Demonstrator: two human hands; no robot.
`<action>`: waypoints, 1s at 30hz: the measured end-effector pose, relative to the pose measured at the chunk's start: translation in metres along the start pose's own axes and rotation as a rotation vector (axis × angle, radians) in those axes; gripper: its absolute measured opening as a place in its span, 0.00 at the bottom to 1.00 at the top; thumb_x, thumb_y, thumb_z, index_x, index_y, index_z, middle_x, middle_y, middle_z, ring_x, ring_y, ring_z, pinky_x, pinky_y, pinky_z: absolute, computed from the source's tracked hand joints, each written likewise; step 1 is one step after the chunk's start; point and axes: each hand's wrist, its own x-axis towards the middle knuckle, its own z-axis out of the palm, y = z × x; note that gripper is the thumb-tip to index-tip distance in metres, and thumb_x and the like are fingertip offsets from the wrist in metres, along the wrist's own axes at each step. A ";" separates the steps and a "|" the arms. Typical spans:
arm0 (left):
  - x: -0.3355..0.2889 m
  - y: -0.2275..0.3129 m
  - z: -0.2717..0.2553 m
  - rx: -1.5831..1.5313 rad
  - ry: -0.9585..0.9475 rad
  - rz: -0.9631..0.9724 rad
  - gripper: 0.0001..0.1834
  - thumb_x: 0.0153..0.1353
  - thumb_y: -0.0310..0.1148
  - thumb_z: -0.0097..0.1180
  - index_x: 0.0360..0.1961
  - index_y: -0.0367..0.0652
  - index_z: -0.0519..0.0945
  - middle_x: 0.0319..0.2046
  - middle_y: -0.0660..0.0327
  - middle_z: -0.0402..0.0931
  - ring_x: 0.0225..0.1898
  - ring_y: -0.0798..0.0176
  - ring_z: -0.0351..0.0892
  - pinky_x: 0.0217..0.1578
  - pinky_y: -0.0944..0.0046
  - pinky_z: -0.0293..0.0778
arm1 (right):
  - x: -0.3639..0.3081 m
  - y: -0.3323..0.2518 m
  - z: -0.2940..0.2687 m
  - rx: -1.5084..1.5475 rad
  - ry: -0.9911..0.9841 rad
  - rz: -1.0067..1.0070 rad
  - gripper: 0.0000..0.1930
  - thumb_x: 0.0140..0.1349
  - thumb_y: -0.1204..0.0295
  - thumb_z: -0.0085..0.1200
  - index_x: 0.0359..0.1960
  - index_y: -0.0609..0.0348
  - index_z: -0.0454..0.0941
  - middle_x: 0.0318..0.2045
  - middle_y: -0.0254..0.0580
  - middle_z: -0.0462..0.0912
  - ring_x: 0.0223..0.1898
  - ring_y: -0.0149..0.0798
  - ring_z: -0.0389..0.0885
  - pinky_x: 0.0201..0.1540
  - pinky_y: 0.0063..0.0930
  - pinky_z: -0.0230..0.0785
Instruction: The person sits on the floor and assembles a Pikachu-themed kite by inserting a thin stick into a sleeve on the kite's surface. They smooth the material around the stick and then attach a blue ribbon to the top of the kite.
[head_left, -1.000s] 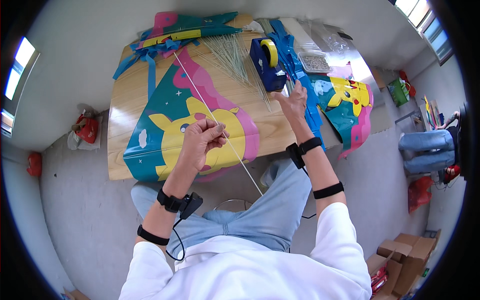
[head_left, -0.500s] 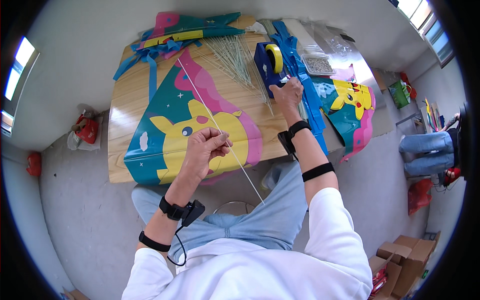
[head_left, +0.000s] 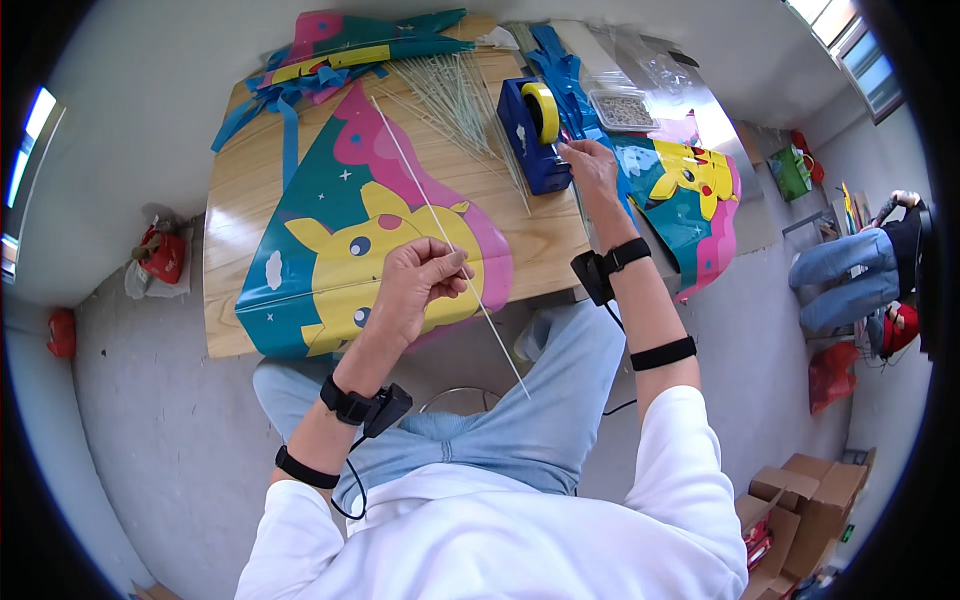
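Note:
My left hand (head_left: pixel 425 283) is closed around a thin white rod (head_left: pixel 405 160). The rod slants from over the far tip of a printed kite sheet (head_left: pixel 345 275) down toward my lap. The sheet lies flat on the wooden table, teal and pink with a yellow cartoon animal. My right hand (head_left: pixel 597 175) pinches at the cutter end of a blue tape dispenser (head_left: pixel 533 165), which carries a yellow-cored tape roll (head_left: pixel 542 112). The fingertips seem to grip the clear tape's end, though it hardly shows.
Loose thin rods (head_left: pixel 450 95) and blue strips (head_left: pixel 565 80) lie at the back. Folded kite sheets (head_left: pixel 345 60) are heaped far left; another sheet (head_left: pixel 690 190) hangs over the right edge. A clear box (head_left: pixel 622 110) holds small pieces. Another person (head_left: pixel 865 265) is far right.
My right hand has shifted slightly, still at the dispenser's cutter end, its fingers now more extended. The left hand keeps its hold on the rod. The whole view has moved a little.

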 end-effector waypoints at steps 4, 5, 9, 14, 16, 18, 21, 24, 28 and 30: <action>-0.001 0.000 0.002 0.003 -0.007 -0.003 0.04 0.66 0.28 0.62 0.37 0.39 0.81 0.31 0.58 0.84 0.29 0.71 0.84 0.32 0.73 0.82 | 0.016 0.000 0.004 0.141 -0.138 0.114 0.14 0.52 0.66 0.69 0.36 0.64 0.88 0.28 0.44 0.87 0.34 0.38 0.84 0.41 0.31 0.73; 0.000 0.000 0.002 0.005 -0.011 0.001 0.04 0.66 0.28 0.62 0.37 0.39 0.81 0.31 0.58 0.84 0.29 0.71 0.84 0.32 0.73 0.82 | 0.020 0.004 0.003 0.184 -0.152 0.125 0.13 0.52 0.68 0.69 0.36 0.64 0.87 0.27 0.42 0.86 0.33 0.37 0.84 0.40 0.31 0.73; -0.001 -0.001 0.001 0.002 -0.012 0.001 0.04 0.66 0.28 0.62 0.37 0.38 0.81 0.31 0.58 0.84 0.29 0.71 0.83 0.32 0.73 0.82 | 0.012 -0.001 -0.004 0.366 -0.218 0.230 0.08 0.54 0.70 0.68 0.33 0.60 0.85 0.26 0.35 0.83 0.29 0.31 0.78 0.37 0.29 0.71; -0.001 -0.001 0.007 0.007 -0.016 -0.005 0.04 0.66 0.28 0.62 0.37 0.38 0.81 0.31 0.57 0.84 0.28 0.71 0.83 0.32 0.72 0.81 | -0.010 -0.012 -0.019 0.565 -0.294 0.266 0.05 0.58 0.72 0.66 0.35 0.55 0.84 0.28 0.29 0.79 0.31 0.26 0.74 0.42 0.30 0.72; 0.000 -0.001 0.012 0.017 -0.026 -0.005 0.04 0.67 0.27 0.62 0.37 0.38 0.81 0.31 0.57 0.84 0.28 0.71 0.83 0.32 0.72 0.81 | -0.009 -0.010 -0.021 0.544 -0.277 0.285 0.06 0.58 0.72 0.66 0.36 0.55 0.84 0.28 0.28 0.78 0.31 0.26 0.74 0.42 0.32 0.73; 0.001 -0.001 0.015 0.021 -0.034 -0.010 0.04 0.67 0.27 0.61 0.37 0.38 0.81 0.31 0.57 0.84 0.28 0.71 0.83 0.32 0.73 0.81 | -0.006 -0.007 -0.020 0.526 -0.273 0.282 0.07 0.58 0.72 0.67 0.37 0.55 0.85 0.27 0.27 0.78 0.31 0.26 0.75 0.42 0.32 0.73; 0.003 -0.001 0.017 0.032 -0.041 -0.002 0.04 0.67 0.27 0.61 0.37 0.38 0.80 0.31 0.57 0.84 0.27 0.71 0.83 0.32 0.73 0.81 | -0.005 -0.004 -0.018 0.491 -0.259 0.217 0.10 0.54 0.72 0.69 0.39 0.56 0.85 0.28 0.29 0.78 0.33 0.28 0.76 0.42 0.33 0.74; 0.001 0.000 0.018 0.035 -0.038 -0.003 0.04 0.67 0.27 0.61 0.37 0.38 0.80 0.31 0.58 0.83 0.27 0.72 0.82 0.32 0.72 0.81 | -0.026 -0.003 -0.005 0.268 -0.091 -0.003 0.17 0.47 0.74 0.72 0.41 0.58 0.83 0.37 0.38 0.79 0.38 0.37 0.78 0.45 0.34 0.74; 0.000 -0.002 0.012 0.041 -0.012 -0.014 0.04 0.67 0.28 0.61 0.37 0.38 0.80 0.31 0.58 0.83 0.28 0.72 0.82 0.32 0.72 0.81 | -0.048 0.003 0.015 -0.085 0.144 -0.270 0.30 0.41 0.75 0.74 0.50 0.57 0.78 0.49 0.47 0.73 0.47 0.49 0.78 0.54 0.37 0.73; 0.001 -0.003 0.009 0.032 -0.015 -0.019 0.04 0.67 0.28 0.61 0.37 0.38 0.80 0.31 0.58 0.83 0.28 0.72 0.82 0.33 0.73 0.80 | -0.044 0.003 0.019 -0.054 0.182 -0.261 0.30 0.40 0.75 0.74 0.49 0.56 0.77 0.48 0.47 0.73 0.46 0.49 0.78 0.54 0.38 0.73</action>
